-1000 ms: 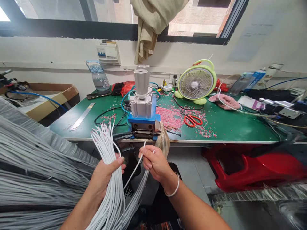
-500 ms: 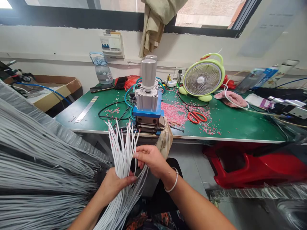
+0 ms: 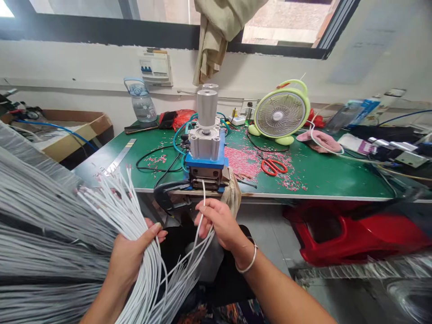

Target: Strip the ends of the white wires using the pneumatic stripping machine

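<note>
My left hand (image 3: 133, 252) is wrapped round a thick bundle of white cables (image 3: 124, 211), whose reddish-tipped ends fan out to the upper left. Between the thumb and fingers of my right hand (image 3: 218, 220) is a single white cable (image 3: 204, 198). Its upper end reaches the front slot of a pneumatic press (image 3: 206, 148), a silver cylinder on a blue base at the table's front edge. Whether the tip is inside the slot, I cannot tell. More cable strands run below my right hand toward my lap.
Pink and white offcuts (image 3: 241, 162) lie on the green table (image 3: 330, 177) beside red-handled scissors (image 3: 274, 167). Behind stand a green fan (image 3: 281, 114) and a water bottle (image 3: 141, 103). Hanging grey cables (image 3: 40, 216) fill the left side. A red stool (image 3: 357, 234) is at lower right.
My left hand has moved left and down with the bundle, tilting it leftward. My right hand has drawn one cable apart from the bundle and brought its end up to the press.
</note>
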{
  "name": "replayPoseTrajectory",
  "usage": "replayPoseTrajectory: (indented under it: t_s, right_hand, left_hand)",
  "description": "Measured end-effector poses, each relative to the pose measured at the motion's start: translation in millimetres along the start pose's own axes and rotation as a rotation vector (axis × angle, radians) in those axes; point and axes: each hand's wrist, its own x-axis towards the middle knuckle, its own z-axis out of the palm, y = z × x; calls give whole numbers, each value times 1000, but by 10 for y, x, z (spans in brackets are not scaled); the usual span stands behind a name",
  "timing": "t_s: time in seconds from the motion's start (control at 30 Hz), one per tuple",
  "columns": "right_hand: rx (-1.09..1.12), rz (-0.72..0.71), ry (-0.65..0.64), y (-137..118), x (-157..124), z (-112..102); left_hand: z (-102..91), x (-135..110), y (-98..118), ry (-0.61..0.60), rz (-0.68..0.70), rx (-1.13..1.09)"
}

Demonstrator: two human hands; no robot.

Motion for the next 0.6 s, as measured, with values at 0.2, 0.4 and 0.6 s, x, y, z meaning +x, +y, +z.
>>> replayPoseTrajectory:
  t_s: [0.2, 0.4, 0.6]
  right_hand:
    - [98, -24, 60, -93, 66, 44]
    - [289, -45, 103, -74, 104, 63]
    - [423, -12, 129, -147, 157, 75]
  left_hand:
    - [-7, -4, -16, 35, -59, 20]
    - [-29, 14, -10, 43, -65, 33]
    - [2, 10, 14, 36, -42, 34]
